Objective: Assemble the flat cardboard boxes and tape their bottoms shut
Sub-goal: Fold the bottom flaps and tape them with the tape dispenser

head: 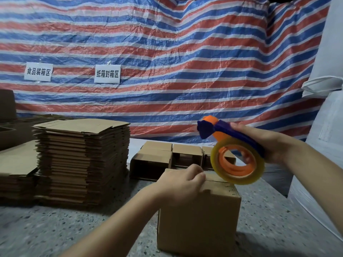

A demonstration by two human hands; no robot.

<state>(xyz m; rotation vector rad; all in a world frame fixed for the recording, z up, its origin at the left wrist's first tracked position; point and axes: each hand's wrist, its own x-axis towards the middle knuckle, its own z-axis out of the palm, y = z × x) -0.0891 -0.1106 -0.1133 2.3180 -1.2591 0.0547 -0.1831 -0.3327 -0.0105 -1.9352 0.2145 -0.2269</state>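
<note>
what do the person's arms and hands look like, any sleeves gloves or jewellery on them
Both forearms are bare right up to the frame edge, so no sleeves show. The left hand and the right hand are ungloved. No rings, watch, bracelet or other markings can be seen on either hand or wrist, though the picture is slightly blurred, so very small details could be missed.
</note>
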